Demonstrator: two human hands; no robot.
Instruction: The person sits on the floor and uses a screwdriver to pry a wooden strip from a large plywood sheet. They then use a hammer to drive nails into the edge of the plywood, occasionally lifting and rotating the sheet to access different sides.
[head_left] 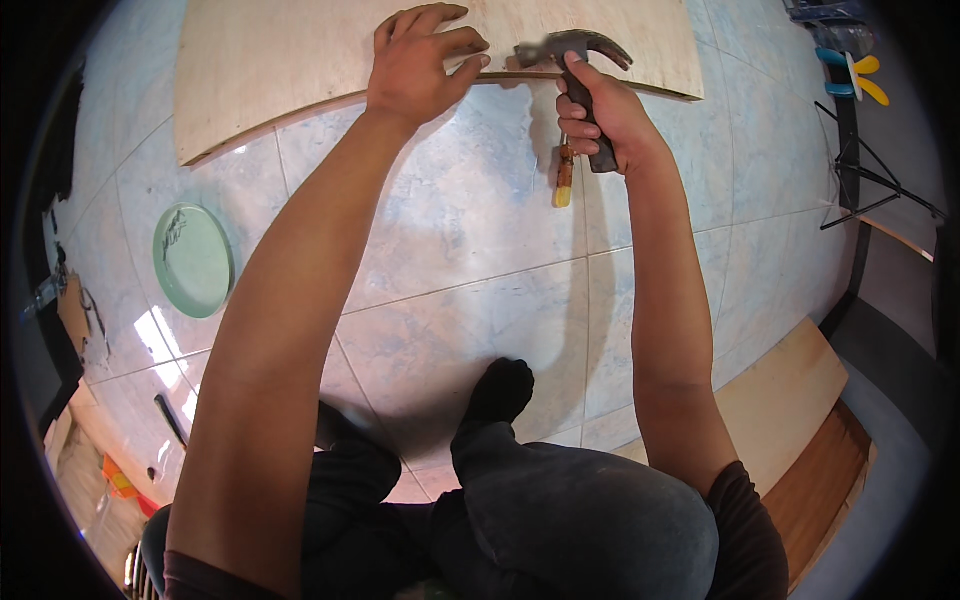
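A claw hammer (578, 45) with a dark handle is gripped in my right hand (615, 115), its head over the near edge of a pale wooden board (290, 60). My left hand (425, 65) is over the same board, left of the hammer head. Its fingers are bent and spread, with a gap between thumb and forefinger, and I see nothing between them. Just below the right hand lies a screwdriver (564, 185) with an amber-yellow handle, its upper part hidden by the fingers.
A light green round dish (195, 270) with small dark nail-like pieces stands on the tiled floor (450, 210) at left. More boards (770, 410) lie at lower right, near a thin black metal stand (880, 180). A blue-and-yellow bladed object (855, 75) is at far right.
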